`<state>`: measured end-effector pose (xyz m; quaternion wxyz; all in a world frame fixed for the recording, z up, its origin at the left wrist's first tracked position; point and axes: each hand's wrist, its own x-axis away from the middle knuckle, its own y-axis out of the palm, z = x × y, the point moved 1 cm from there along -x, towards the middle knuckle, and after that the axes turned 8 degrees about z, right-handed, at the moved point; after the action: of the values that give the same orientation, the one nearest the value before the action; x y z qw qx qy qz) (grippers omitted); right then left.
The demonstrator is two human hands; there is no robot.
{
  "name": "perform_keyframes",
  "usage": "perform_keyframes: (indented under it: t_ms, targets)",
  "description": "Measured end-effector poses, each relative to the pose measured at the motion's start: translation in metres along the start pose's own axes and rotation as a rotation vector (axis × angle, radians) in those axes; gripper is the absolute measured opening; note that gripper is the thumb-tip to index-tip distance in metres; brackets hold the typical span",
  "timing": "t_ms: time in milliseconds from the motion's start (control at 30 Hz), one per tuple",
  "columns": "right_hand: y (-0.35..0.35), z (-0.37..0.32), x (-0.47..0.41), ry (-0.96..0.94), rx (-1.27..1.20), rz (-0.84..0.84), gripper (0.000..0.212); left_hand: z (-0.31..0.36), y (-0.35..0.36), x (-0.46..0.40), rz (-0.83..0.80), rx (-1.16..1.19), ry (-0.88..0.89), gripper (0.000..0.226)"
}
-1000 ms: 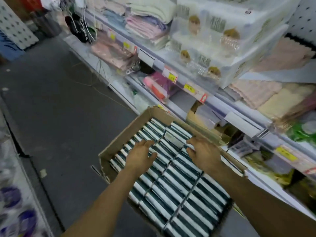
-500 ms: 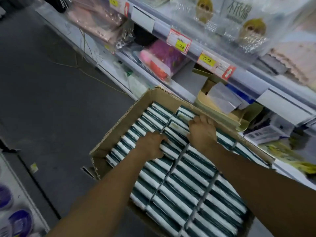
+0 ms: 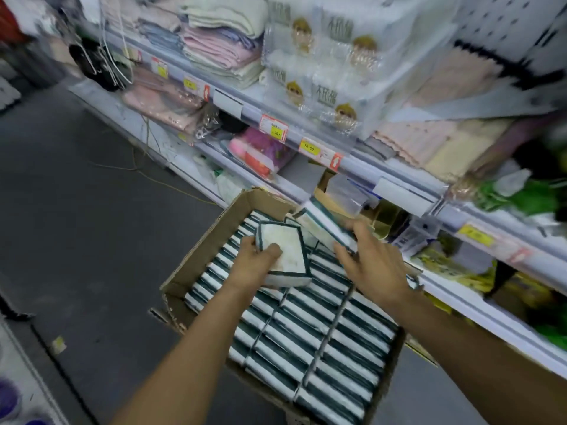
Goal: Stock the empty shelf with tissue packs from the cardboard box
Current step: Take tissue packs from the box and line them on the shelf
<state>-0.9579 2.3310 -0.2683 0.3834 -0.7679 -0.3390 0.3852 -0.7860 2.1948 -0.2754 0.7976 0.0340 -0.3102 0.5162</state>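
Head view, centre frame: left hand [image 3: 256,260] grips a white, green-edged tissue pack [image 3: 283,256] above the brown cardboard box [image 3: 196,265]; right hand [image 3: 372,265] holds another pack [image 3: 326,223], tilted toward the lower white shelf [image 3: 460,289], presumably for stocking.

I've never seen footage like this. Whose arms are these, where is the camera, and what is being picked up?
There is no robot here: a person wears a camera on the head, so you look down along both arms. Below stands a cardboard box on the shop floor, packed with rows of green-and-white tissue packs. The left hand grips one pack lifted out of the rows. The right hand holds another pack, though blur hides the exact grip. Beside the box run the store shelves.
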Motion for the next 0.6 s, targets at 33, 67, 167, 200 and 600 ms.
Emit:
perform_keyframes:
  t_ms: [33, 67, 167, 200, 600]
  targets:
    - [-0.018, 0.001, 0.008, -0.044, 0.006, 0.011, 0.033, 0.010, 0.004, 0.018, -0.035, 0.158, -0.050, 0.043]
    - [-0.036, 0.003, 0.015, -0.084, 0.014, 0.024, 0.037, 0.017, 0.007, 0.035, -0.076, 0.258, -0.059, 0.053]
    - [-0.089, 0.013, 0.034, -0.141, 0.023, 0.066, 0.047, 0.046, 0.023, 0.086, -0.181, 0.337, -0.008, 0.035]
    - [-0.107, 0.015, 0.039, -0.132, 0.010, 0.082, 0.048, 0.057, 0.030, 0.105, -0.218, 0.337, -0.004, 0.029]
    - [-0.316, 0.033, 0.127, 0.584, -1.002, 0.349, 0.085, 0.143, 0.142, 0.277, -0.263, 0.406, 0.501, 0.048]
